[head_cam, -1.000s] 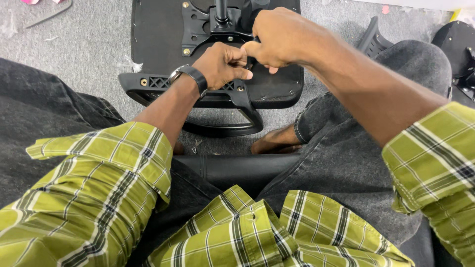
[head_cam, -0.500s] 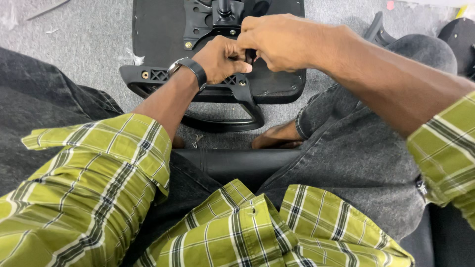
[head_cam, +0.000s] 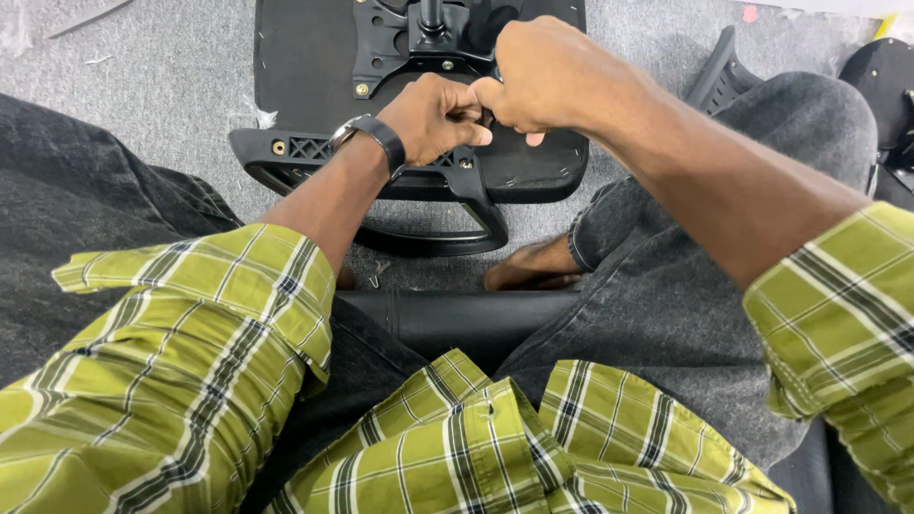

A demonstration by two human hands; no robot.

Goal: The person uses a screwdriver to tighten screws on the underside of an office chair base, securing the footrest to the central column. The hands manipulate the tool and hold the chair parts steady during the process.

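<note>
We sat on the grey carpet floor (head_cam: 143, 67) with an upturned black chair seat (head_cam: 305, 67) lying between our knees, its underside facing up so the metal mounting plate (head_cam: 381, 48) and its bolts were within reach. Our left hand (head_cam: 433, 119), a dark watch (head_cam: 376, 143) on its wrist, was curled into a closed grip just above the seat's near edge, beside the black armrest bracket (head_cam: 438, 219) that pointed toward us. Our right hand (head_cam: 547, 76) was closed too, its knuckles touching the left hand's fingertips; both seemed pinched on some small part, but the fingers hid it and we could not tell what it was. The hands met close together, probably to steady fine work. A bare foot (head_cam: 528, 274) rested near the bracket, likely bracing the seat.
</note>
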